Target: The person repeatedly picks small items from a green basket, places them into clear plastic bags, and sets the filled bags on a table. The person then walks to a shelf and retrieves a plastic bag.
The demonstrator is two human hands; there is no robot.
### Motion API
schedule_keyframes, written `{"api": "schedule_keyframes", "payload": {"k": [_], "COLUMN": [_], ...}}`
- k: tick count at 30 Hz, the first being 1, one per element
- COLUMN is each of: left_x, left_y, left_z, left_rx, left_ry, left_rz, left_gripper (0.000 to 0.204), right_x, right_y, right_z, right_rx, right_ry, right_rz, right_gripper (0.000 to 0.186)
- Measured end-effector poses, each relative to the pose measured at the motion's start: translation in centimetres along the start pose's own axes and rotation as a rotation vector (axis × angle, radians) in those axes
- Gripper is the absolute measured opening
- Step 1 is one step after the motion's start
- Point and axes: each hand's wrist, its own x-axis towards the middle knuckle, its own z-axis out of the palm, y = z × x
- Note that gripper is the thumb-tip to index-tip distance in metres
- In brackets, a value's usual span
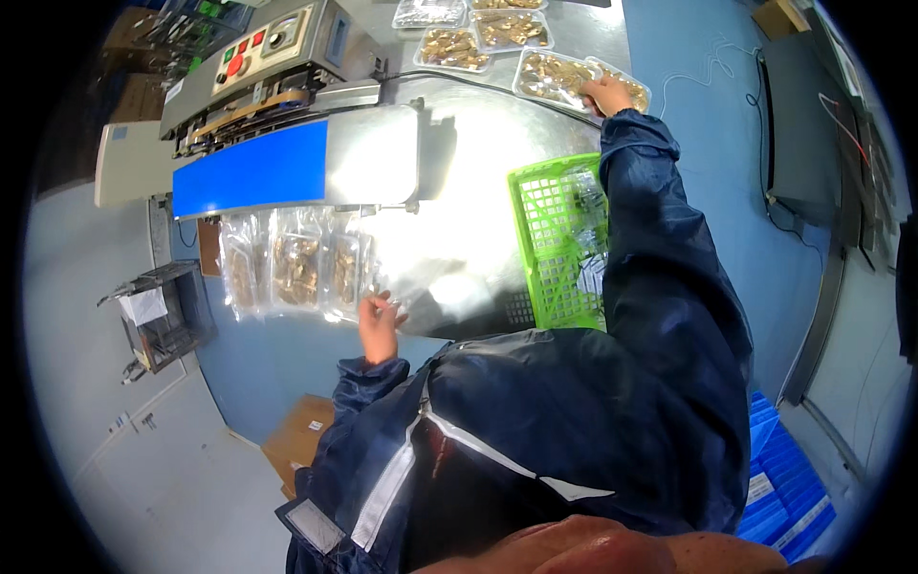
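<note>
At the far right of the metal table, my right hand (pixel 609 96) reaches out with its fingers curled over the edge of a clear plastic tray (pixel 620 74) of brass-coloured metal parts. Another such tray (pixel 550 77) sits against it on the left. My left hand (pixel 379 330) is close to my body at the table's near edge, its fingers pinched on the edge of a clear plastic bag (pixel 390 282). Left of that hand, several clear bags with filled trays inside (pixel 296 273) lie side by side. My right fingertips are partly hidden among the parts.
A sealing machine (pixel 277 57) with buttons and a dial stands at the back left, a blue strip (pixel 253 170) in front. A green basket (pixel 524 230) holding small packets lies beside my right arm. More filled trays (pixel 452 50) stand behind. A black cable (pixel 469 80) crosses the table.
</note>
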Motion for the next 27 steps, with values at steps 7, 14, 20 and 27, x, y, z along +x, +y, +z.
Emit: {"api": "schedule_keyframes", "payload": {"k": [7,14,20,27], "left_x": [0.9,-1.2,-0.2,-1.5], "left_y": [-2.8,-1.3,-2.6,-1.0], "left_z": [-1.2,-2.1,-1.6,-1.9], "left_rx": [0.094,0.188,0.351,0.466], "left_ry": [-0.046,-0.021,-0.002,-0.051], "left_rz": [0.238,0.319,0.596,0.648], "left_gripper": [0.017,0.011,0.015,0.015], "right_x": [1.2,-4.0,-18.8,-43.6], "right_y": [-1.9,-5.4,-9.3,-9.0], "right_z": [0.9,1.0,-4.0,-0.4], "right_rx": [-0.248,0.594,0.85,1.0], "right_ry": [0.243,-0.243,-0.274,-0.683], "right_rz": [0.053,0.23,-0.025,0.31], "right_gripper": [0.058,0.03,0.014,0.017]}}
